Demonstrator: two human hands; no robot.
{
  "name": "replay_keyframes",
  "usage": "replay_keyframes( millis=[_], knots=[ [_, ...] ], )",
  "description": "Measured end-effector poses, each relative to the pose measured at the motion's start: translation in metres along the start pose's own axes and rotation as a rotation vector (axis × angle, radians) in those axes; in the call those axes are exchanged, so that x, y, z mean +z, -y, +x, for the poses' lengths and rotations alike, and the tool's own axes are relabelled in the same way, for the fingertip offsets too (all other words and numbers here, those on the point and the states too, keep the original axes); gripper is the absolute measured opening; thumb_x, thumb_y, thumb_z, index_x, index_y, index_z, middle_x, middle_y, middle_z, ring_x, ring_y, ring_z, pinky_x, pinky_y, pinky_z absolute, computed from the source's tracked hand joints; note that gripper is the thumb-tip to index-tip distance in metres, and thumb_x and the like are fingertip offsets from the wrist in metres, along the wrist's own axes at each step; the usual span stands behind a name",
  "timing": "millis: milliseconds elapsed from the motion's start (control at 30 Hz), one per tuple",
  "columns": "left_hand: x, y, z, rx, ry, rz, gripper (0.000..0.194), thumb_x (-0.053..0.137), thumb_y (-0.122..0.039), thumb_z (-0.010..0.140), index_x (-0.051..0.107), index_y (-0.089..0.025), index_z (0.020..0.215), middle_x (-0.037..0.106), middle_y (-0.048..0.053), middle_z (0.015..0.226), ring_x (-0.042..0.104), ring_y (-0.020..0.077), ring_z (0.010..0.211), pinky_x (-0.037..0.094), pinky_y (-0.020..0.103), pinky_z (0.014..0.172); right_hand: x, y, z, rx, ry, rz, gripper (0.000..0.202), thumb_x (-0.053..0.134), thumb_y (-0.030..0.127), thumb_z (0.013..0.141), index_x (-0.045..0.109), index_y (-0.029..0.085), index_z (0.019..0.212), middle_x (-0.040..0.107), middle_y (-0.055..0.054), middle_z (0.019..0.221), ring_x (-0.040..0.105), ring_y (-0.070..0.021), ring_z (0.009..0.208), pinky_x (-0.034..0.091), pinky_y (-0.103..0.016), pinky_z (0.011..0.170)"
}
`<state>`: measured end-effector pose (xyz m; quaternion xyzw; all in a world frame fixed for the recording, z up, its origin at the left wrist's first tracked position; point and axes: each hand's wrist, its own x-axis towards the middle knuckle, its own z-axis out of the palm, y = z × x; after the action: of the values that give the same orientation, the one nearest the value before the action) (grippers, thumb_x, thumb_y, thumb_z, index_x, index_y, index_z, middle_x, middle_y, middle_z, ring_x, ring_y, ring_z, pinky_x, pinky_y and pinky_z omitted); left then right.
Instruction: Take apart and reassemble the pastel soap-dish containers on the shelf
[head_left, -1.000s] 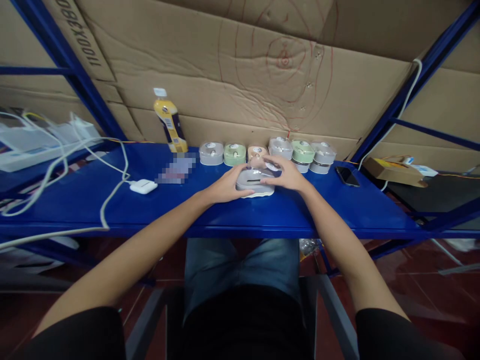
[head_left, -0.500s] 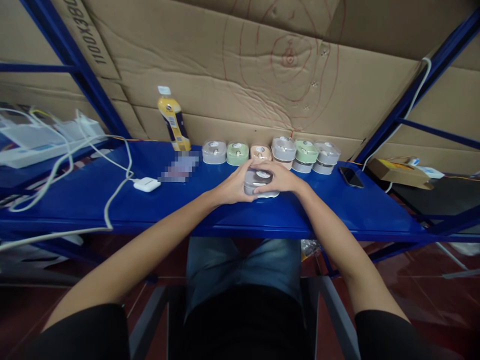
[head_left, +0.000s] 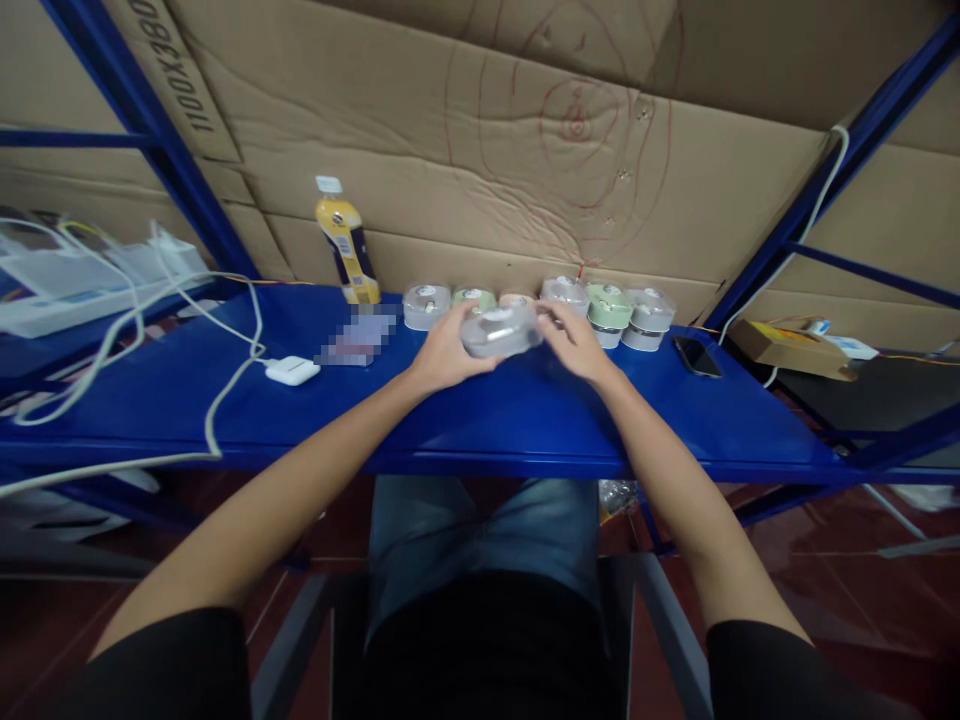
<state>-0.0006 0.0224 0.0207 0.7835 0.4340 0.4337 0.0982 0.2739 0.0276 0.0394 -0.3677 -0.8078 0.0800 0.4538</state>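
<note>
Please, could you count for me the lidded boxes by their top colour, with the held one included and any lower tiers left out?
Grey boxes: 4, including the one in the left hand
Green boxes: 2
Peach box: 1
Total: 7

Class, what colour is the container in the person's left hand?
Grey; the container shows best, slightly blurred, in the head view.

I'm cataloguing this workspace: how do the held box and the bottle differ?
The held box is greyish and low; the bottle is taller, yellow and dark. The left hand grips the held box; the bottle stands on the blue table. The held box looks blurred; the bottle looks sharper.
</note>
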Motion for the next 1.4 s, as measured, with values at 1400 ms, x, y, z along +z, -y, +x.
replay_keyframes(
  millis=[1400],
  knots=[
    [-0.017, 0.052, 0.072, -0.635, 0.001, 0.482, 0.086, 0.080, -0.057, 0.083, 0.056, -0.019, 0.156, 0.047, 0.033, 0.162, 0.051, 0.0570, 0.147, 0.046, 0.069, 0.115, -0.022, -0.029, 0.001, 0.282, -0.306, -0.150, 0.068, 0.029, 0.070, 0.113, 0.079, 0.025, 0.104, 0.078, -0.015, 0.106, 0.073, -0.0354, 0.114, 0.056, -0.061, 0.109]
  ],
)
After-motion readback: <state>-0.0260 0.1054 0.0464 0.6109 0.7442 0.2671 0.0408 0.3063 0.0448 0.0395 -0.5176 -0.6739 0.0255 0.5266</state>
